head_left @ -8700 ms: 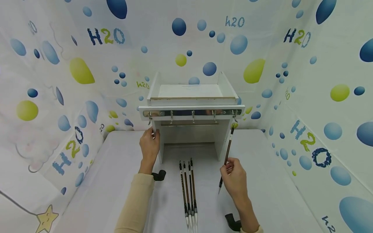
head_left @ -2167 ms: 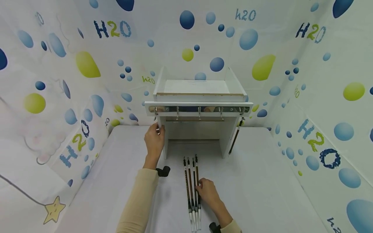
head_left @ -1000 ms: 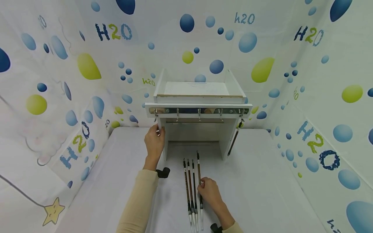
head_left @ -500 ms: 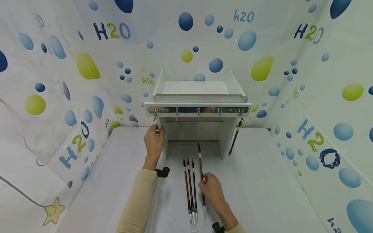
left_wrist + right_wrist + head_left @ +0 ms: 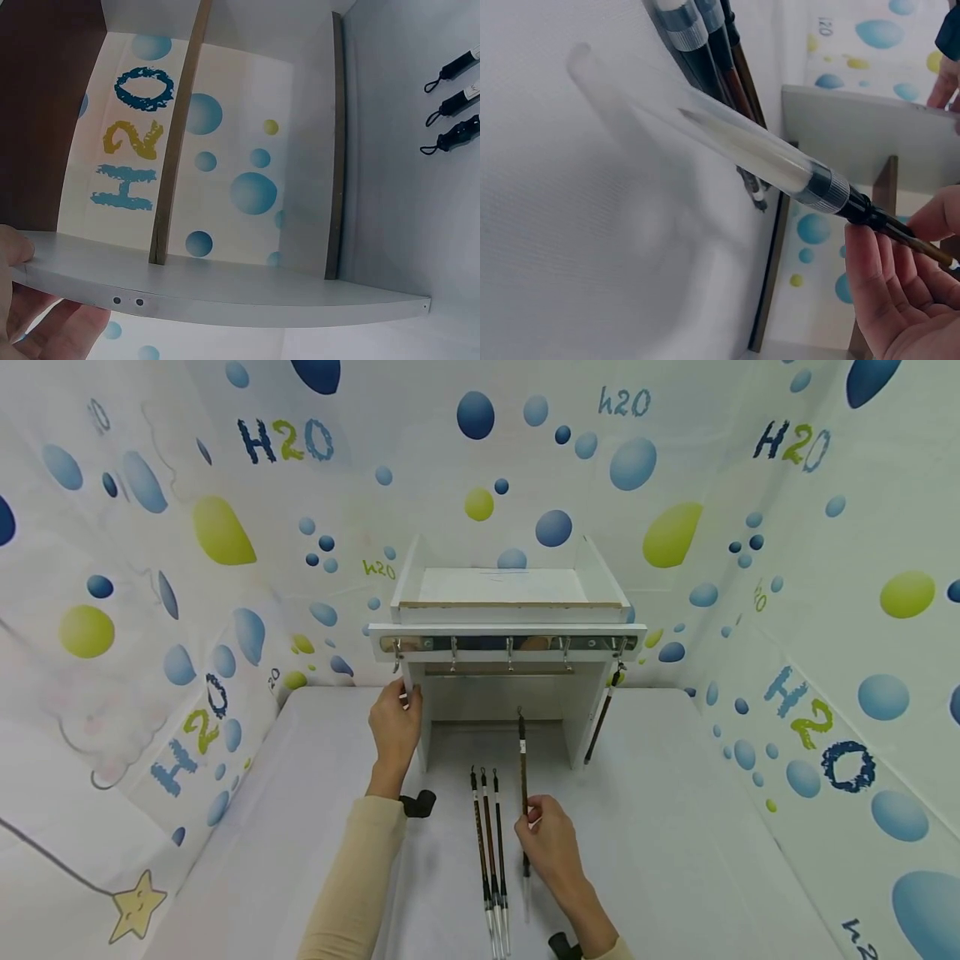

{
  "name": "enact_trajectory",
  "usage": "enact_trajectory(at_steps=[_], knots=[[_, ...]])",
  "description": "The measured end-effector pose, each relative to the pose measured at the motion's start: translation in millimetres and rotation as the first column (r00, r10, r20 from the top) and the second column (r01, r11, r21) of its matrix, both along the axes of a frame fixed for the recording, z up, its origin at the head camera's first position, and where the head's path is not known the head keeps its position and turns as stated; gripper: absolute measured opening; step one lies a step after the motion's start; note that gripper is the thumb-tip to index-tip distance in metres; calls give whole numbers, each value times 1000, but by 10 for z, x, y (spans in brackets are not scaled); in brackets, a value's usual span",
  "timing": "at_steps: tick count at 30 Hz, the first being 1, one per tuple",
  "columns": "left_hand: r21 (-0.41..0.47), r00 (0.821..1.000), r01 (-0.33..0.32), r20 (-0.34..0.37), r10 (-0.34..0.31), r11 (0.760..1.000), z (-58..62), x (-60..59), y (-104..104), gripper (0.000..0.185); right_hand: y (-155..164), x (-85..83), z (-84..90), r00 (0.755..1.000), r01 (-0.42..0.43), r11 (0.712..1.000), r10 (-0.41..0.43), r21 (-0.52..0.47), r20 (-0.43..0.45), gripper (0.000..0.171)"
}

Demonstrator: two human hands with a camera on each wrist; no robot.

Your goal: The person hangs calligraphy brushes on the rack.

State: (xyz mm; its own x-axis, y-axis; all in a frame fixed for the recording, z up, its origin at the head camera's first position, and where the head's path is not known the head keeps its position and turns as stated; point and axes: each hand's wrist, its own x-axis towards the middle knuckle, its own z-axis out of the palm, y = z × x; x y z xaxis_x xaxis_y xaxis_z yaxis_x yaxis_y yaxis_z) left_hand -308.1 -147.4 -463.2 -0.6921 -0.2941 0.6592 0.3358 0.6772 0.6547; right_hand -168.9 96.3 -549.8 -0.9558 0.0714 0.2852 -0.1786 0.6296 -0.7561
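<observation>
You're mid-way through hanging brushes here: your right hand (image 5: pixel 550 837) is pinching a brown-handled calligraphy brush with a clear cap over its white tip (image 5: pixel 522 777), lifting it off the white tabletop (image 5: pixel 675 827) with its loop end pointing to 12 o'clock, toward the white wooden shelf stand with a row of metal hooks (image 5: pixel 507 647). Your left hand (image 5: pixel 395 727) is gripping the stand's left leg at about 10 o'clock from the brush, bracing it. One brush is hanging on the rightmost hook (image 5: pixel 602 714), and three more matching brushes (image 5: pixel 487 835) are lying side by side just left of your right hand. Next you're probably needing to raise the loop up to a free hook and catch it without bumping the hung one. Compared with half a second ago, the brush is sitting higher and closer to the stand, and a couple of seconds back it was lying flat with the others.
</observation>
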Motion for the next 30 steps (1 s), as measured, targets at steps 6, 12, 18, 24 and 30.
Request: enact_trajectory(at_steps=[6,12,18,24,30], knots=[[2,1000,10,6,-10,1000,-6,-6,-11,24,22,16,74,997,12,1000,-12,-4,-76,22],[4,1000,7,2,-7,1000,-15,-11,-12,24,43,7,145,994,17,1000,-18,-3,-104,23],[4,1000,5,6,-5,1000,-16,-1,-11,25,79,5,184,991,28,1000,-29,-12,-133,23],[4,1000,-1,4,1,1000,-22,-12,-10,24,118,0,241,983,28,999,-33,-30,-182,23],[1,1000,-4,3,4,1000,-17,-3,-7,24,168,-11,311,969,26,999,-36,-43,-244,23]])
